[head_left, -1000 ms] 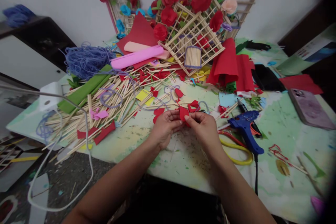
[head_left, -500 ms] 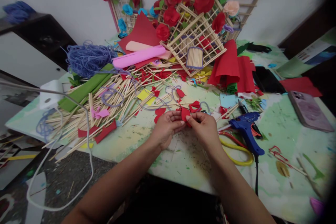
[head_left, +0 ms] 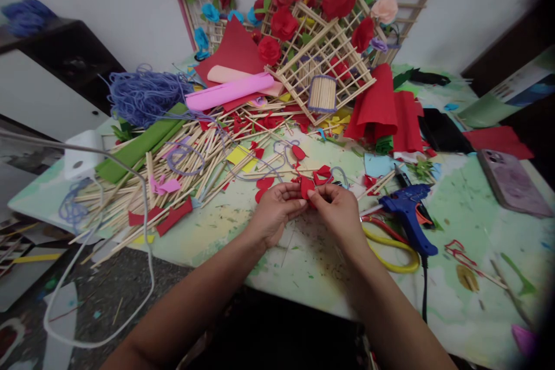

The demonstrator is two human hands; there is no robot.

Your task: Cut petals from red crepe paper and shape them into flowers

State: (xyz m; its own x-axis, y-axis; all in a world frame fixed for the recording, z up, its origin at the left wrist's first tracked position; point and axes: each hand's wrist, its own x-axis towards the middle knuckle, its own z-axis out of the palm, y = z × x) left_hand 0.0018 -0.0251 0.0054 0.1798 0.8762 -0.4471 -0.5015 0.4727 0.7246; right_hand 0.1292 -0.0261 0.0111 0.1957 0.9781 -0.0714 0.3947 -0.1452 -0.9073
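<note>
my left hand (head_left: 272, 215) and right hand (head_left: 340, 214) stay pinched shut on a red paper petal (head_left: 306, 186), barely shifted from a second ago, just left of the blue glue gun (head_left: 407, 211); shaping continues.

Home craft table: paper flowers (head_left: 284, 24), wooden sticks (head_left: 191, 167), glue gun (head_left: 410, 212), yarn (head_left: 145, 95).

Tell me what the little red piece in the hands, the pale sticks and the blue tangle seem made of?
Red piece: likely matte craft foam or paper; flat colour, clean cut edge. Sticks: thin, pale, unfinished wood or bamboo, judging by the tan tone. Blue tangle: soft yarn, seen in its loose fuzzy loops.
</note>
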